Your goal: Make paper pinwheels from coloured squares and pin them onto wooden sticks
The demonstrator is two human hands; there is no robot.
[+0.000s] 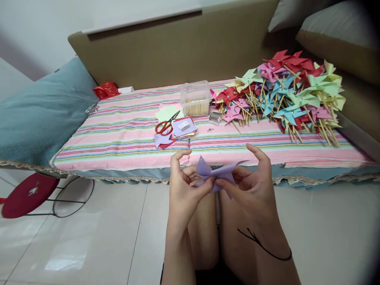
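A purple paper pinwheel (pixel 221 171) is held above my lap, its corners partly folded toward the middle. My left hand (pixel 187 182) pinches its left side, thumb near the centre and index finger raised off the paper. From the other side my right hand (pixel 252 186) pinches it too, with the thumb close to the left thumb and the index finger lifted. The fingers behind the paper are partly hidden. Beyond the hands lie red-handled scissors (pixel 164 127), a stack of coloured paper squares (pixel 191 126) with a small box on top, and cut purple paper (pixel 162 139).
A clear plastic box (pixel 194 93) of wooden sticks stands on the striped cover (pixel 124 146), beside a small open box (pixel 215 118) and tiny metal bits (pixel 210 129). Many finished pinwheels (pixel 299 97) pile up at right. A red stool (pixel 31 194) stands at lower left.
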